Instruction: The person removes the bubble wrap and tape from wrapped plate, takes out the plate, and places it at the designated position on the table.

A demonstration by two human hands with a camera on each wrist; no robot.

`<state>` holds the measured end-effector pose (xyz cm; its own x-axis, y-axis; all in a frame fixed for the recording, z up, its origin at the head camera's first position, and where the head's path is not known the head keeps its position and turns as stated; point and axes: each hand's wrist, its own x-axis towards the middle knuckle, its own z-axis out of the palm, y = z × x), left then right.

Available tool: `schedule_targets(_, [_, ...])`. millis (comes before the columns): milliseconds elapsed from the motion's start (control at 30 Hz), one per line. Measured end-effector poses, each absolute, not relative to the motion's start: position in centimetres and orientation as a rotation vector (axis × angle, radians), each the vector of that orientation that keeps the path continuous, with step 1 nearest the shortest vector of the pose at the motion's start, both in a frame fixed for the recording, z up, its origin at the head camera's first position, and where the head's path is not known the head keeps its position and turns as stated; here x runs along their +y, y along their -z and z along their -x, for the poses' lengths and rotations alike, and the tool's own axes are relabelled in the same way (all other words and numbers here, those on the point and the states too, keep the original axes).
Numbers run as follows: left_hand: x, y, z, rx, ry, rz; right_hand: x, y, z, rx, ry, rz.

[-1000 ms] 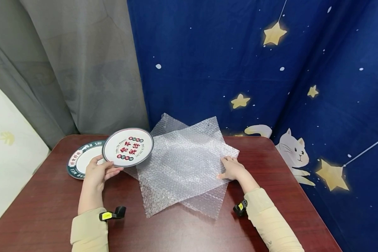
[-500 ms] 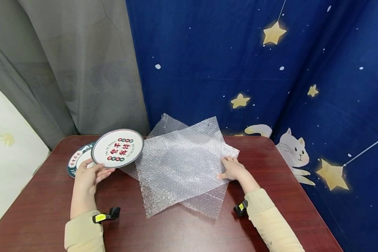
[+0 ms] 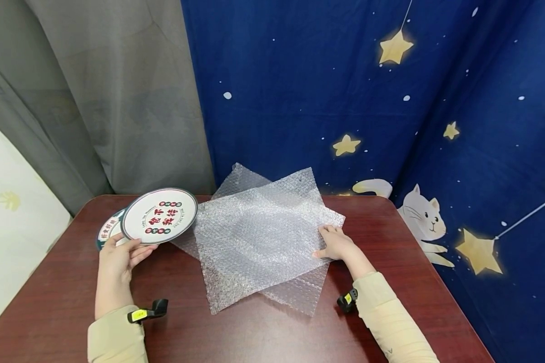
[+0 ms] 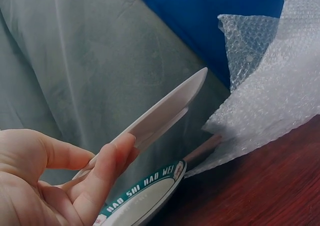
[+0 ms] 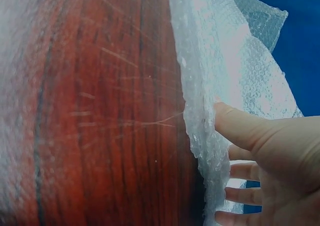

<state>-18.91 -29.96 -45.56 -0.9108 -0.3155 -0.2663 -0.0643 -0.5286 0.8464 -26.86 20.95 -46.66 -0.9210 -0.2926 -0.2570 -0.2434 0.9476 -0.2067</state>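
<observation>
My left hand (image 3: 118,259) pinches the near-left rim of a white plate (image 3: 160,216) with red and green lettering, thumb above and fingers beneath. That plate is raised and tilted. In the left wrist view it shows edge-on, above a second plate (image 4: 145,198) with a green lettered rim, which lies on the table. The held plate hides most of the lower one in the head view. My right hand (image 3: 338,244) rests on the right edge of the bubble wrap (image 3: 259,237) with its fingers spread. Two sheets of wrap lie crossed, one over the other.
The dark red wooden table (image 3: 236,338) carries everything. Behind its far edge hang a grey curtain (image 3: 145,101) and a blue curtain (image 3: 290,91) printed with stars and a cat. A white panel (image 3: 9,227) stands at the left.
My left hand has moved left with the held plate, which now covers more of the green-rimmed plate. The right hand and the bubble wrap have stayed in place.
</observation>
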Motion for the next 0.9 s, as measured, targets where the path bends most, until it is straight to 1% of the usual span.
schedule_targets(733, [-31.6, 46.3, 18.3, -1.291, 2.516, -0.812, 21.1, 47.0, 26.9, 2.808, 0.273, 0.398])
schedule_targets(900, [-31.8, 46.5, 18.2, -1.23, 2.491, -0.803, 21.2, 47.1, 26.9, 2.809, 0.275, 0.399])
